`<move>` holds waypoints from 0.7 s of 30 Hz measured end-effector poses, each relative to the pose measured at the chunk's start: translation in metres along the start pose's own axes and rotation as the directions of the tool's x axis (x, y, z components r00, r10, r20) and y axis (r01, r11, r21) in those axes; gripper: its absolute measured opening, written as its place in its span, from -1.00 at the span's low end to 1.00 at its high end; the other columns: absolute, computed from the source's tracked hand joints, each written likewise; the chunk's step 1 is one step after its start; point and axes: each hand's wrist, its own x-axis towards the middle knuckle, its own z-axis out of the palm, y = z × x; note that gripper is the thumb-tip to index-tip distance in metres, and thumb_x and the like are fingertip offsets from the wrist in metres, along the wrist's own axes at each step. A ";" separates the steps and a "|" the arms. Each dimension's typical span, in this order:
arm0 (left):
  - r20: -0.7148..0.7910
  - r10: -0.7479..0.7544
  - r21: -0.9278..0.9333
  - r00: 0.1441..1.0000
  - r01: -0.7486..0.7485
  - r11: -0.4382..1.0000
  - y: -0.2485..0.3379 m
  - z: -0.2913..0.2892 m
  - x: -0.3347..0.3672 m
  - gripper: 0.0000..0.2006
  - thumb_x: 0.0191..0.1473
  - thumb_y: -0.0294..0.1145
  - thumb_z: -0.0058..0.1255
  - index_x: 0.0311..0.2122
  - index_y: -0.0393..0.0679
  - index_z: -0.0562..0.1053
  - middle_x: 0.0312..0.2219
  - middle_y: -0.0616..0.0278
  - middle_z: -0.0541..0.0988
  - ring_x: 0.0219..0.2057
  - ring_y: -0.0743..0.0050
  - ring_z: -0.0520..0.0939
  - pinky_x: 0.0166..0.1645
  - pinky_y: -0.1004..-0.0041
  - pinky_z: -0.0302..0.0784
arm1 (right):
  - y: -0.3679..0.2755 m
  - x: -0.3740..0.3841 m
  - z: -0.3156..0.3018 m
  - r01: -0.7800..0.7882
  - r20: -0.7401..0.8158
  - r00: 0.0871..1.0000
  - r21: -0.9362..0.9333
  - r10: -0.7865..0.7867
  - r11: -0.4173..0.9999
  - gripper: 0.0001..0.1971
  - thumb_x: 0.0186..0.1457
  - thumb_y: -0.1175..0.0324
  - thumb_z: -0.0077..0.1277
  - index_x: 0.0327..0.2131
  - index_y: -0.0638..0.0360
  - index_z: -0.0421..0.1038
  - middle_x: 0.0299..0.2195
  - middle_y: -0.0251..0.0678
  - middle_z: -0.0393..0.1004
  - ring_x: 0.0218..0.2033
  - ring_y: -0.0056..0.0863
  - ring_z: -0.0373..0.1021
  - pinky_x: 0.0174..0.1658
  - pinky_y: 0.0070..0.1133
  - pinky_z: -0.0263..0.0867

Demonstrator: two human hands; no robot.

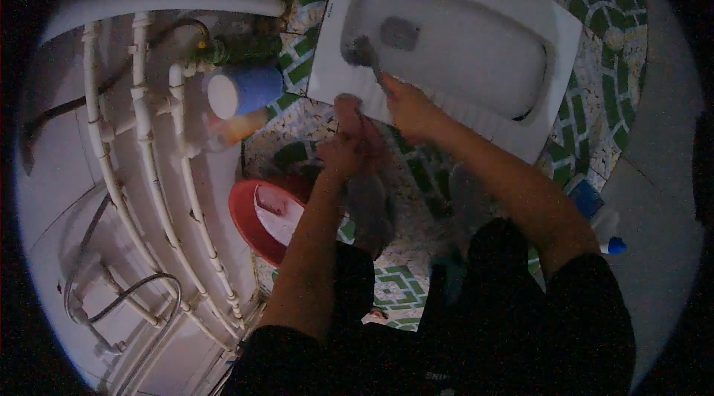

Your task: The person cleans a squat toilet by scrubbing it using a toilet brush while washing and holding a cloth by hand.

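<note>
The red basin sits on the floor at the person's left, its inside whitish with a darker pinkish patch; whether that is water, suds or something solid I cannot tell. The white squat toilet has a long recessed bowl with a dark grey area toward its left end. There the dark head of a brush lies over the bowl's near left edge; the right hand has its grip closed around the handle. The left hand is near the toilet's front edge, blurred beside a pinkish shape, and I cannot tell what its grip holds. A blue tub with a pale end lies near the wall pipes, just beside a blurred orange item. A blue-capped bottle is at the right. Green and pale mosaic patterns cover the floor; the room is dim.
</note>
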 end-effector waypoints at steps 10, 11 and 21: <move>0.212 -0.144 0.107 0.967 0.123 0.987 0.027 -0.041 0.007 -0.71 -0.19 -0.15 -0.07 -0.34 -0.05 0.46 -0.51 0.13 0.52 -0.50 0.13 0.58 -0.47 0.12 0.42 | -0.064 -0.032 -0.019 -0.192 0.076 0.976 -0.156 0.205 0.969 -0.53 -0.04 0.53 -0.29 0.02 0.37 0.02 -0.34 0.20 0.36 -0.28 0.09 0.31 -0.24 -0.25 0.24; 0.152 -0.111 0.086 0.982 0.099 0.991 0.033 -0.049 0.007 -0.71 -0.19 -0.15 -0.07 -0.33 -0.05 0.46 -0.51 0.14 0.53 -0.51 0.12 0.58 -0.47 0.12 0.42 | -0.067 -0.038 -0.023 -0.212 0.101 0.968 -0.154 0.228 0.965 -0.50 -0.05 0.53 -0.28 0.04 0.37 -0.01 -0.34 0.21 0.36 -0.29 0.09 0.31 -0.24 -0.26 0.25; 0.285 -0.243 -0.082 0.927 0.277 0.957 -0.009 -0.008 0.025 -0.66 -0.13 -0.14 -0.08 -0.26 -0.11 0.43 -0.41 -0.01 0.53 -0.48 0.07 0.58 -0.45 0.15 0.45 | -0.063 -0.070 -0.048 -0.126 0.310 0.921 -0.338 0.236 0.933 -0.41 -0.02 0.48 -0.27 0.13 0.22 -0.13 -0.41 0.14 0.40 -0.37 0.00 0.38 -0.32 -0.26 0.28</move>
